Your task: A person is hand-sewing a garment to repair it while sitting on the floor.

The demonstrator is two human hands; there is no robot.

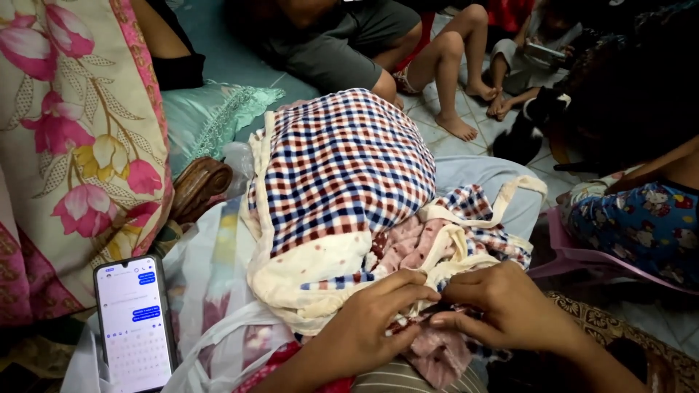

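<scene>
- Head view: the left hand [368,327] lies on a heap of cloth in the person's lap, its fingers curled and its fingertips pinched onto a fold of the checked cloth [342,164].
- The right hand [502,306] meets it from the other side, its grip closed too, thumb and fingers nipping the same cream-edged fold; the two sets of fingertips nearly touch.
- The checked cloth, red, blue and white with a cream border, is pulled over a rounded bulk that rises just beyond the hands.
- A pink cloth [437,356] is bunched under both hands, touching them.
- A phone [135,324] with its screen lit stands tilted at lower left, well apart from the hands, against white plastic bags [211,291].
- A floral cloth [73,145] hangs along the left edge, beside a carved wooden armrest [198,185] and a teal cushion [207,113].
- Other people sit on the tiled floor [451,142] beyond the bulk; bare legs [451,73] and feet show near the top.
- At right, a person in blue printed cloth [644,222] sits close by.
</scene>
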